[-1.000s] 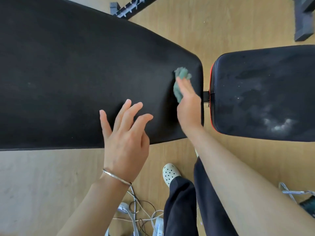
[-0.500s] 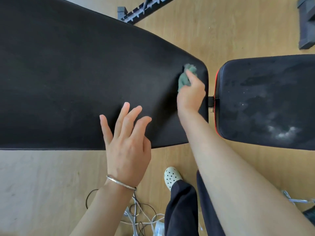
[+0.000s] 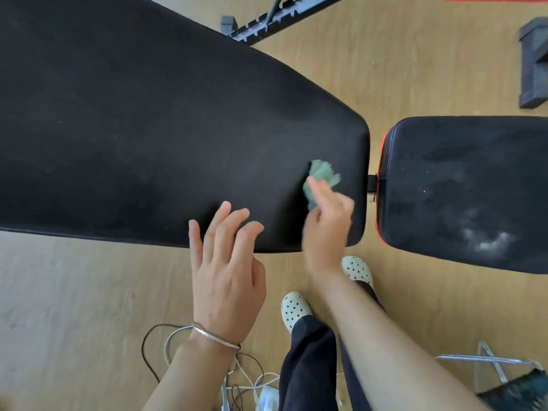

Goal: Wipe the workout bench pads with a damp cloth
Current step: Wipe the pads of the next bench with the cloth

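A long black back pad [image 3: 148, 129] fills the left and middle of the view. A smaller black seat pad [image 3: 474, 188] with a red edge lies to its right, marked with pale dusty smears. My right hand [image 3: 326, 223] is shut on a crumpled green cloth [image 3: 321, 176] and presses it on the back pad near its right end. My left hand [image 3: 228, 262] hovers open, fingers spread, over the near edge of the back pad.
Wood floor [image 3: 74, 307] surrounds the bench. A black metal frame rail [image 3: 267, 19] lies behind the back pad. A dark block [image 3: 533, 63] sits at top right. Cables [image 3: 246, 381] lie by my feet in white perforated clogs [image 3: 295, 310]. A metal rack [image 3: 498, 366] is at bottom right.
My right hand with the cloth has slid back toward me along the pad's right end. The view has shifted so the bench sits lower. My left hand stays open at the near edge.
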